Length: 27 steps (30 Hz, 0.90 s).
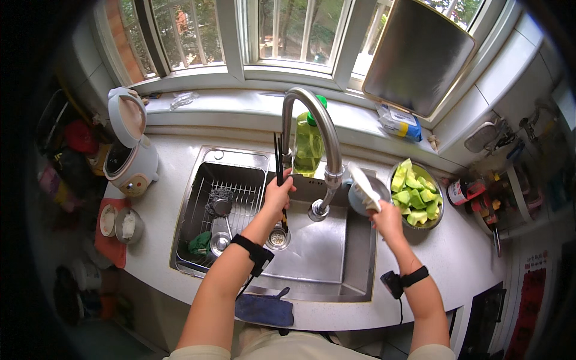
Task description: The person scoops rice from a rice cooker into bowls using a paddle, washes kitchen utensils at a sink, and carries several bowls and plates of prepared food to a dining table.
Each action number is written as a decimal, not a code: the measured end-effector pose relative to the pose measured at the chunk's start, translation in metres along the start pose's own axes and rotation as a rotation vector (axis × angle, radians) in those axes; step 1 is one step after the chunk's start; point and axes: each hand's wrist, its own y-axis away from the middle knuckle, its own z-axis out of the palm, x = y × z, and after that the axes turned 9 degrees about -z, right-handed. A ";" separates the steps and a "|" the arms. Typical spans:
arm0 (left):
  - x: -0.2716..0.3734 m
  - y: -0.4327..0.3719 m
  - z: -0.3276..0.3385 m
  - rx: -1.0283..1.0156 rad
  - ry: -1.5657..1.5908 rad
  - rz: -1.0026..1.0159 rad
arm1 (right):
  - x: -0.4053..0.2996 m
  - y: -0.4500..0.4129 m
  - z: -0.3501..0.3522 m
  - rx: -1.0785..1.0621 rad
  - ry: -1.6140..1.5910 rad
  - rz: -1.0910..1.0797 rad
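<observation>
My left hand [279, 194] is closed around a bundle of dark chopsticks [278, 157], held upright over the divider of the steel sink [310, 265]. At the sink's right edge, my right hand [385, 219] grips a white utensil or dish [363, 182] seen nearly edge-on; its exact kind cannot be told. Just behind it lies a bluish-grey bowl [355, 198], partly hidden. Between my hands the curved steel faucet [330, 130] reaches over the basin. A metal bowl of cut green gourd or melon pieces [416, 198] stands right of my right hand.
In the left basin a wire rack [243, 193] holds a ladle [222, 207], a steel scrubber and a green cloth [200, 243]. A green soap bottle [308, 144] stands behind the faucet. An open rice cooker [130, 166] is at left; a blue cloth [264, 309] hangs at the front edge.
</observation>
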 end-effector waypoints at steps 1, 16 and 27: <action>-0.001 -0.004 0.003 0.024 0.035 0.025 | 0.008 0.008 0.008 -0.046 0.040 0.044; -0.012 -0.032 -0.007 0.007 -0.008 -0.066 | -0.008 0.049 0.090 -0.298 0.430 -0.341; -0.036 0.014 -0.054 0.062 0.010 -0.462 | -0.017 0.064 0.084 -0.338 0.352 -0.439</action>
